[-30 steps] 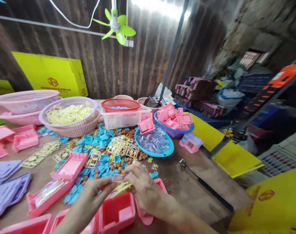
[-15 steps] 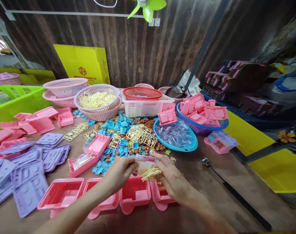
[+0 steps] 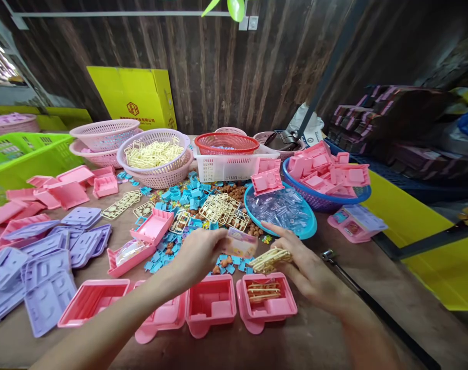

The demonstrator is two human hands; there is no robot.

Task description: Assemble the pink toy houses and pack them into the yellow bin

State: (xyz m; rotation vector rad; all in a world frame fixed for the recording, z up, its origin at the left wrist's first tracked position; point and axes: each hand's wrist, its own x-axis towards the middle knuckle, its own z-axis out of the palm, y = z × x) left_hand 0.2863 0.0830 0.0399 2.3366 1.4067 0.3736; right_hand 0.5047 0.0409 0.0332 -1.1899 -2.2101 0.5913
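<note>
left hand [image 3: 201, 252]: pinches small pink printed card [image 3: 239, 243], 12 o'clock of middle pink plastic tray [image 3: 212, 304] | right hand [image 3: 309, 270]: fingers clamp cream plastic sprue bundle [image 3: 270, 259], 12 o'clock of right pink tray [image 3: 267, 303] holding cream sprue.

Glossy pink plastic trays [image 3: 211, 306] lie on a matt, worn wooden table [image 3: 303, 339] beside perforated plastic baskets [image 3: 157, 154].

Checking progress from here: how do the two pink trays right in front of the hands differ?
The right pink tray holds a cream plastic frame; the middle pink tray holds no such piece. The right tray lies under the right hand, which holds more cream frames; the middle tray lies below the left hand. Both are the same pink, open side up.
</note>
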